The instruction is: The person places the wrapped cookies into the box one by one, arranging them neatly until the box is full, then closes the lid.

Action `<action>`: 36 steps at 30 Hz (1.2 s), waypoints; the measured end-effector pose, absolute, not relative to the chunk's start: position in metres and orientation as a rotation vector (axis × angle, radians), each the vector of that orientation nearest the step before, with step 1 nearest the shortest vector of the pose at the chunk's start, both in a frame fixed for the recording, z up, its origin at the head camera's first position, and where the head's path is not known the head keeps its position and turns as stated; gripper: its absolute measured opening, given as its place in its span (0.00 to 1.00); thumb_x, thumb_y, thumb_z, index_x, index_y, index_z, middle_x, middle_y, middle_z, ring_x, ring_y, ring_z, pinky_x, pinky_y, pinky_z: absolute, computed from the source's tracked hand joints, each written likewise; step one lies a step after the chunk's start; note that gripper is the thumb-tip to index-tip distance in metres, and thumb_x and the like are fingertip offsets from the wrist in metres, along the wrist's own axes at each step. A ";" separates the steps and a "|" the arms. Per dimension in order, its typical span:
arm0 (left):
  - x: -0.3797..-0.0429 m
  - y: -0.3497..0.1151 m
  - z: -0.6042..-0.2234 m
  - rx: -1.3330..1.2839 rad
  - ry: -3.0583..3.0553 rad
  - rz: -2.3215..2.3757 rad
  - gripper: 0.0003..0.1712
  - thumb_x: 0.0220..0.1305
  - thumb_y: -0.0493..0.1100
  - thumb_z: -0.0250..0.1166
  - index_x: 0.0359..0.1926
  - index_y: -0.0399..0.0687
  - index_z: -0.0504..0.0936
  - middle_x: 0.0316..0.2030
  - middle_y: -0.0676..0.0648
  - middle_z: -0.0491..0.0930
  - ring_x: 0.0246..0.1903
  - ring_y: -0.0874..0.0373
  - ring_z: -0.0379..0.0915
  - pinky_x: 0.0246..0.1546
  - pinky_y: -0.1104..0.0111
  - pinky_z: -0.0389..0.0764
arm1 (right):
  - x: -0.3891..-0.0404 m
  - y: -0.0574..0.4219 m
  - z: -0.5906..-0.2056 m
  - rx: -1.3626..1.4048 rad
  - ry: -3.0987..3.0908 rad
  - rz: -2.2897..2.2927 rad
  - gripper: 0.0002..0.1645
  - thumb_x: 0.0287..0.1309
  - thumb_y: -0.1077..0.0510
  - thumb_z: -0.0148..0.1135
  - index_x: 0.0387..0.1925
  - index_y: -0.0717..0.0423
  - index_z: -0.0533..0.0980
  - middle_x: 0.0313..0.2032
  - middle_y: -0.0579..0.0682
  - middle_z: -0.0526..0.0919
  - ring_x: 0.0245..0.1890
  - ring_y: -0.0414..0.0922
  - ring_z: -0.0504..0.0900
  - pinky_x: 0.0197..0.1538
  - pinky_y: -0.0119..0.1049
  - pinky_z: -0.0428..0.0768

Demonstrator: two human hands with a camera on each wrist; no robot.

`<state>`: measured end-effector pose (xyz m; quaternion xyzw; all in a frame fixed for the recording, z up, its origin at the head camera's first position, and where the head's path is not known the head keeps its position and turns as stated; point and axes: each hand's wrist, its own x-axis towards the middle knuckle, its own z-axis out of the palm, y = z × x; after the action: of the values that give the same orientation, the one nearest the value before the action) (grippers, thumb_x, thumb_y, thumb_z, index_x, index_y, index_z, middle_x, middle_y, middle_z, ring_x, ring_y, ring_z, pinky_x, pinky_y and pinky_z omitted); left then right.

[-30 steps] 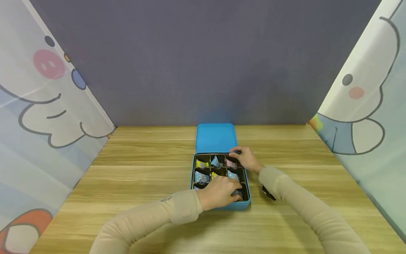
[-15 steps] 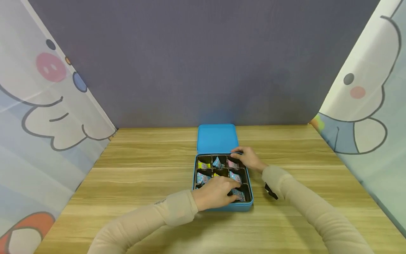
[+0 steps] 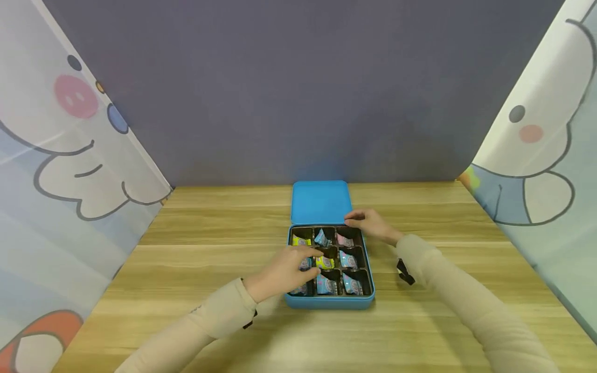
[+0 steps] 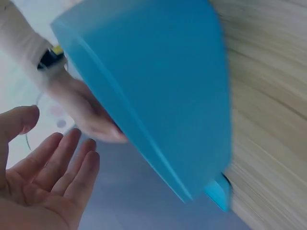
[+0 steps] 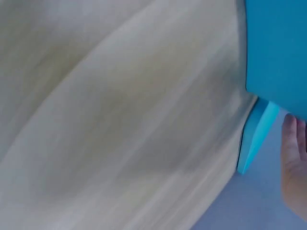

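A blue tin box point(image 3: 328, 302) lies with its lid point(image 3: 322, 202) folded back. Inside, a black divided tray bears small wrapped sweets, among them a blue one point(image 3: 352, 285) at the front right, a yellow one point(image 3: 325, 262) in the middle and a pink one point(image 3: 344, 240) at the back right. Over the box's left side hovers my left hand point(image 3: 283, 273), fingers spread and nothing between them; the left wrist view shows that hand point(image 4: 48, 187) beside the box wall. My right hand point(image 3: 373, 226) rests its extended fingertips at the box's back right corner, by the lid.
The box stands on a wooden table point(image 3: 210, 233). A grey backdrop point(image 3: 298, 93) rises behind it, and curtains with cartoon animals hang left point(image 3: 46, 207) and right point(image 3: 536, 207).
My left hand has lifted from the front right compartment and moved left and back, uncovering the front row of sweets. My right hand has shifted slightly at the corner.
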<state>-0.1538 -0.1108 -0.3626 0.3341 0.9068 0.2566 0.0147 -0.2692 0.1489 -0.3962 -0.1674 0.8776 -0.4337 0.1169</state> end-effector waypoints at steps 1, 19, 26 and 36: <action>-0.154 -0.117 -0.362 0.998 2.836 0.837 0.20 0.61 0.45 0.61 0.54 0.43 0.77 0.51 0.46 0.78 0.32 0.58 0.79 0.42 0.67 0.79 | -0.269 0.152 -0.394 -0.475 2.566 -1.272 0.23 0.63 0.52 0.54 0.53 0.66 0.73 0.50 0.62 0.76 0.50 0.56 0.75 0.52 0.46 0.77; -0.267 -0.188 -0.350 0.246 2.722 1.583 0.25 0.66 0.52 0.54 0.59 0.44 0.72 0.52 0.42 0.77 0.53 0.48 0.72 0.54 0.56 0.74 | -0.305 0.189 -0.375 -0.249 2.314 -1.560 0.32 0.69 0.54 0.45 0.64 0.72 0.55 0.63 0.69 0.61 0.63 0.59 0.62 0.65 0.49 0.64; -0.325 -0.183 -0.365 0.032 2.289 1.746 0.33 0.69 0.54 0.49 0.65 0.36 0.60 0.62 0.38 0.66 0.61 0.48 0.64 0.63 0.61 0.67 | -0.330 0.177 -0.375 -0.086 2.297 -1.606 0.31 0.69 0.58 0.41 0.66 0.72 0.50 0.65 0.68 0.57 0.65 0.58 0.60 0.67 0.47 0.62; -0.357 -0.175 -0.386 -0.054 2.067 1.658 0.34 0.73 0.53 0.38 0.68 0.32 0.50 0.66 0.34 0.57 0.65 0.43 0.54 0.67 0.57 0.59 | -0.348 0.175 -0.382 0.038 2.157 -1.609 0.35 0.70 0.54 0.40 0.67 0.73 0.44 0.66 0.70 0.52 0.66 0.61 0.55 0.69 0.48 0.57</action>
<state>-0.3567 -0.1751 -0.3856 -0.0197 0.7566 0.6067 0.2431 -0.3482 0.1748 -0.3817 0.0137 0.7812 -0.5827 0.2235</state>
